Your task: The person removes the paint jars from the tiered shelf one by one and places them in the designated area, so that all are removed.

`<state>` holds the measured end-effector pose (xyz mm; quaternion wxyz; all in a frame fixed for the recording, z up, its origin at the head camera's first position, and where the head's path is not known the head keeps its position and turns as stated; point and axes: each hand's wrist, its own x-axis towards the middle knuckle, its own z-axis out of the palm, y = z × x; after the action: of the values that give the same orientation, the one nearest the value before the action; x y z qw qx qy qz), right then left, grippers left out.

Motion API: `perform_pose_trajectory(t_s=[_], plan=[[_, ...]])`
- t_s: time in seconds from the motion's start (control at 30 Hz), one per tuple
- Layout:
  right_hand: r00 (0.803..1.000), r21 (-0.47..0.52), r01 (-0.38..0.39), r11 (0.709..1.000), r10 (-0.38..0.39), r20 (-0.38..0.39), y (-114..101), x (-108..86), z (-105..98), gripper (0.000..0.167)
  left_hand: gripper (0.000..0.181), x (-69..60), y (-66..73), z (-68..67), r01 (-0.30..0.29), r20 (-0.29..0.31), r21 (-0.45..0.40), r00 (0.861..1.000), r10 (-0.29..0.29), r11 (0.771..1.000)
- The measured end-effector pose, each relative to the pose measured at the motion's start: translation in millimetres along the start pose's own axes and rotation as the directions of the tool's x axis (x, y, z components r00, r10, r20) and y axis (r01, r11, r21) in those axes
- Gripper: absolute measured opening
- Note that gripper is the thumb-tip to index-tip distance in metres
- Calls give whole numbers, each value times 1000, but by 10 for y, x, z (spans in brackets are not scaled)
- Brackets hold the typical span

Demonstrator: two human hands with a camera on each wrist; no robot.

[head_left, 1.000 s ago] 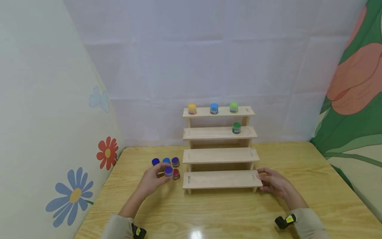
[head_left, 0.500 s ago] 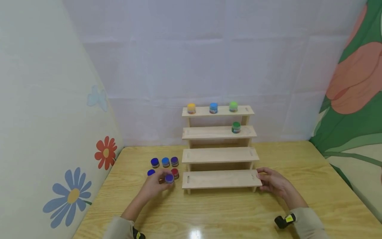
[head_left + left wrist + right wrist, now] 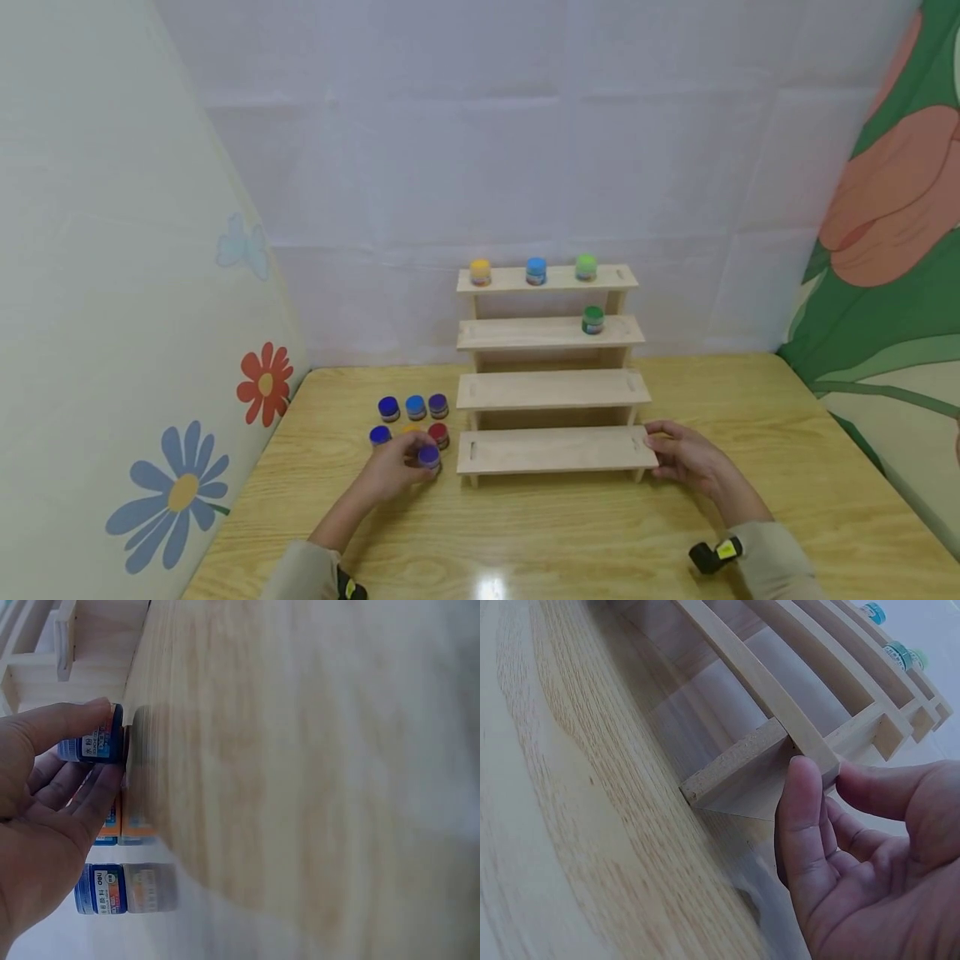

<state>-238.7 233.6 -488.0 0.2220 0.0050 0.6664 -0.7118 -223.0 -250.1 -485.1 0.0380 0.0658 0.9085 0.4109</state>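
Note:
My left hand (image 3: 396, 468) pinches a small paint jar with a purple lid (image 3: 429, 457) between thumb and fingers, left of the stand's bottom shelf. In the left wrist view this paint jar (image 3: 97, 739) is upright and close to the tabletop; I cannot tell whether it touches. My right hand (image 3: 692, 460) grips the right end of the lowest board of the wooden tiered stand (image 3: 555, 450). The right wrist view has its thumb and fingers (image 3: 804, 802) on the board's corner. Beside the left hand are a red-lidded jar (image 3: 438, 435) and a partly hidden yellow-lidded jar (image 3: 412, 428).
Left of the stand, more jars with blue lids (image 3: 388, 408) and a purple lid (image 3: 438, 406) stand on the wooden table (image 3: 570, 533). Yellow (image 3: 481, 272), blue (image 3: 536, 272) and light green jars (image 3: 586, 267) occupy the top shelf. A dark green jar (image 3: 592, 320) sits one shelf below.
My left hand has brought the purple-lidded jar nearer to me and slightly right, away from the other jars, uncovering some of them. My right hand keeps its grip on the stand.

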Motion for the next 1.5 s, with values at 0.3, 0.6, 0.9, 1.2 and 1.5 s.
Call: perform_pose_trajectory(t_s=[0.3, 0.6, 0.9, 1.2, 1.5], plan=[[1000, 4, 3, 1000, -3, -2, -3, -3, 9, 30, 35, 4, 9, 32, -6, -9, 32, 1000, 6, 999], [999, -11, -21, 1000, 20, -35, 2, -26, 29, 32, 38, -14, 61, 25, -10, 6, 54, 1000, 10, 999], [1000, 24, 0, 1000, 0, -6, 32, -7, 16, 27, 28, 14, 331, -243, -55, -4, 60, 998, 56, 997], [1000, 0, 1, 1000, -1, -20, 14, -3, 21, 34, 34, 190, 774, -400, -183, -12, 17, 983, 183, 983], [1000, 17, 0, 1000, 0, -12, -3, -12, 26, 28, 37, 355, 1336, -319, -330, -8, -25, 944, 330, 944]])
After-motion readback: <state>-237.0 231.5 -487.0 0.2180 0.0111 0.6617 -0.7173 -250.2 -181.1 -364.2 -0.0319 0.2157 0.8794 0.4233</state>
